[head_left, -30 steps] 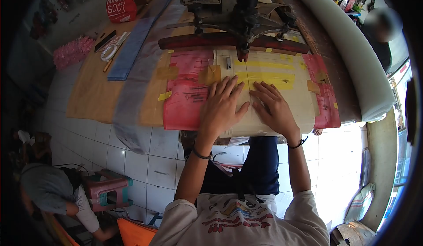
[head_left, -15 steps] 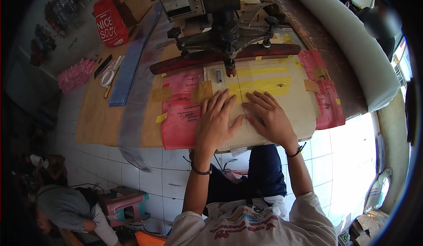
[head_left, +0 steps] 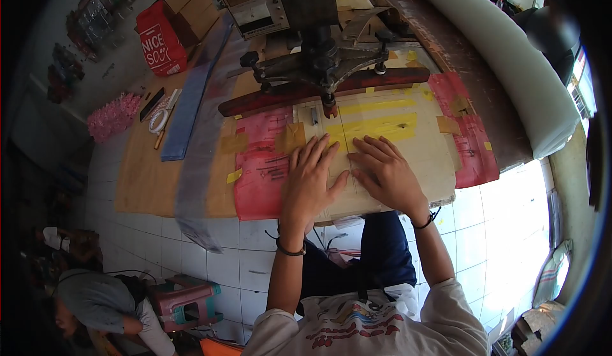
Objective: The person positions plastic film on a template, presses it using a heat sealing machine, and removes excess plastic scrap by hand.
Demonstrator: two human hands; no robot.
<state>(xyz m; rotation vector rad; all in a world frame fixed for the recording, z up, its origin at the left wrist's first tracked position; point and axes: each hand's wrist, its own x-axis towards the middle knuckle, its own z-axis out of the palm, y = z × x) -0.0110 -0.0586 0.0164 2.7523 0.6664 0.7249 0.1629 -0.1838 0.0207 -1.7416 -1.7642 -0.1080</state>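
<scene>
Both palms rest flat on a beige board [head_left: 427,158] crossed by yellow tape strips [head_left: 376,128]. My left hand [head_left: 313,179] has its fingers spread, close to a red sheet [head_left: 260,187] along the board's left side. Just right of a thin dark line on the board lies my right hand [head_left: 389,174], fingers stretched out, thumb toward the other hand. Beyond the fingertips, a dark red bar [head_left: 274,98] hangs from the black metal bracket [head_left: 328,69] of a machine. A small metal piece [head_left: 313,116] lies on the board near that bar.
A long white roll [head_left: 510,69] borders the right side. On the left are blue strips [head_left: 191,107], a white tape ring [head_left: 158,121], a red bag [head_left: 160,47] and pink material [head_left: 113,117]. One person bends low at the lower left [head_left: 102,305]; another is at the upper right.
The camera view has shifted and tilted, so the table and machine appear lower and farther left. Both hands remain flat on the board in about the same place.
</scene>
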